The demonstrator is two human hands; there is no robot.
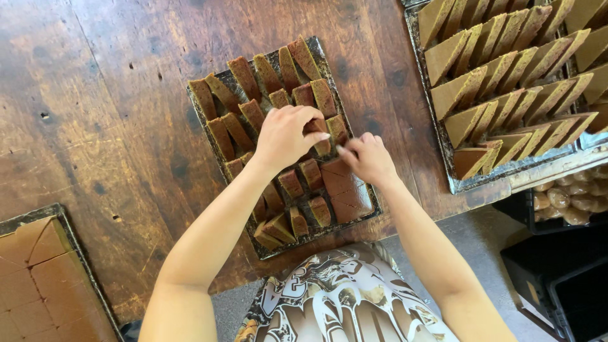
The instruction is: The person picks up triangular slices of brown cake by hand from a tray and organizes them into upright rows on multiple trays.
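Both hands worked over the middle tray (pixel 204 111), a dark square tray that lay tilted on the worn wooden counter (pixel 114 114). The left hand (pixel 286 136) was curled, and its fingertips pinched a brown slice (pixel 320 136) near the centre of this tray. The right hand (pixel 367 158) was just beside it, at about four o'clock from the left hand, with its fingers bent together and touching the pieces there; whether it gripped one, I could not tell.

Inside the middle tray, many small brown slices stood on their edges in rows, from eleven o'clock down to six o'clock. At about four o'clock in the same tray, a flat uncut block (pixel 345 190) lay low, just below the right hand.

At two o'clock from the hands, a second tray (pixel 425 104) was full of bigger, lighter tan wedges (pixel 500 69), leaning in close rows. At eight o'clock, in the corner of the view, a third tray (pixel 79 253) held a flat pale brown slab (pixel 31 285), scored into squares. At three o'clock, under the counter's edge, a dark crate (pixel 522 215) held round brownish lumps (pixel 570 196).
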